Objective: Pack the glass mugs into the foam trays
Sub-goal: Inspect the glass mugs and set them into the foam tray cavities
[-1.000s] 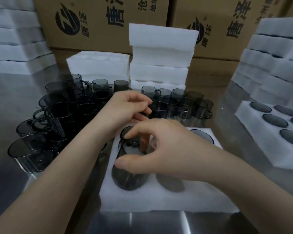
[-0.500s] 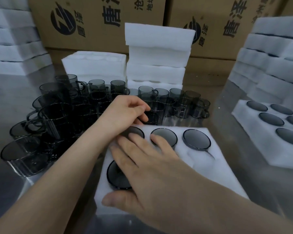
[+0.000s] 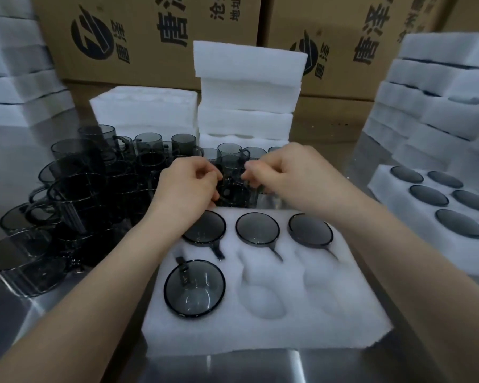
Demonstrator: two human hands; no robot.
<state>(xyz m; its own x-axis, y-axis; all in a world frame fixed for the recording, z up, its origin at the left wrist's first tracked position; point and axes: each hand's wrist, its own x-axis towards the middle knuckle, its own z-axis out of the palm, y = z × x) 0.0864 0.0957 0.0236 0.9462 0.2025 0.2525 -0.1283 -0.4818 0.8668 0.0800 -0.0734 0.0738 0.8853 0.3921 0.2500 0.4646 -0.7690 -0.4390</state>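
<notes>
A white foam tray [image 3: 260,327] lies in front of me on the steel table. Three smoky glass mugs fill its back row [image 3: 257,228] and one sits in the front left pocket [image 3: 194,288]. The other two front pockets hold nothing. Just behind the tray stands a row of loose mugs. My left hand [image 3: 188,189] curls round one of them, a dark mug [image 3: 233,194]. My right hand [image 3: 282,175] pinches a mug's rim beside it with curled fingers; the fingertips hide the exact contact.
Several loose mugs [image 3: 75,194] crowd the table to the left. A filled foam tray [image 3: 385,186] sits at the right, with foam stacks [image 3: 246,87] behind, left and right. Cardboard boxes [image 3: 150,37] line the back.
My right hand seated a mug in the front left pocket, pressed it flat, then moved forward to the loose mugs behind the tray. My left hand stayed among those mugs.
</notes>
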